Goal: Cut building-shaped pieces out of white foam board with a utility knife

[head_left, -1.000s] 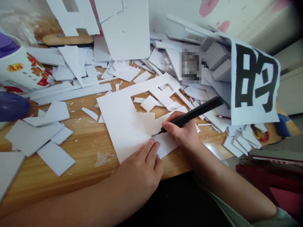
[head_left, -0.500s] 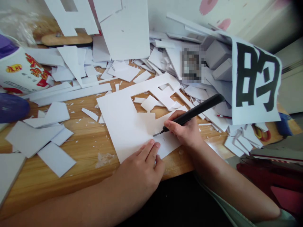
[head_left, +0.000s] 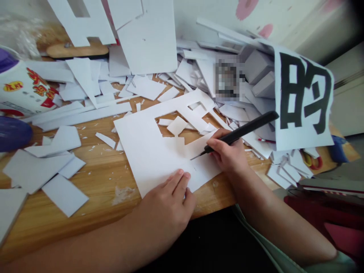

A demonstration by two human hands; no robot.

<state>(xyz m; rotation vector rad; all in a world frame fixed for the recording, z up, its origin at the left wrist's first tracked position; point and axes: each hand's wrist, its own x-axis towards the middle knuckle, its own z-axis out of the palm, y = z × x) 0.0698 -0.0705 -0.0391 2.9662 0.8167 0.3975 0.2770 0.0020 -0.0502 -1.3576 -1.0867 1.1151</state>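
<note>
A white foam board [head_left: 136, 144] with several shapes cut out of it lies on the wooden table. My left hand [head_left: 173, 199] rests flat on its near edge, fingers stretched out and holding nothing. In my right hand [head_left: 230, 153] a black pen-shaped cutter [head_left: 241, 131] is gripped between thumb and fingers. Its thin metal tip points down and left at the board, near a small dark mark; whether it touches is hard to tell. A small white offcut [head_left: 176, 126] sits inside the largest opening.
Foam scraps [head_left: 149, 87] pile up behind the board, and more pieces [head_left: 36, 167] lie at left. A white bottle [head_left: 25, 87] stands far left. On the right hangs a paper sheet with a black character [head_left: 304, 140], above scissors [head_left: 315, 163].
My right hand has moved right with the cutter, and the tip is now farther from my left fingers. My left hand stays on the board. The whole view has shifted slightly.
</note>
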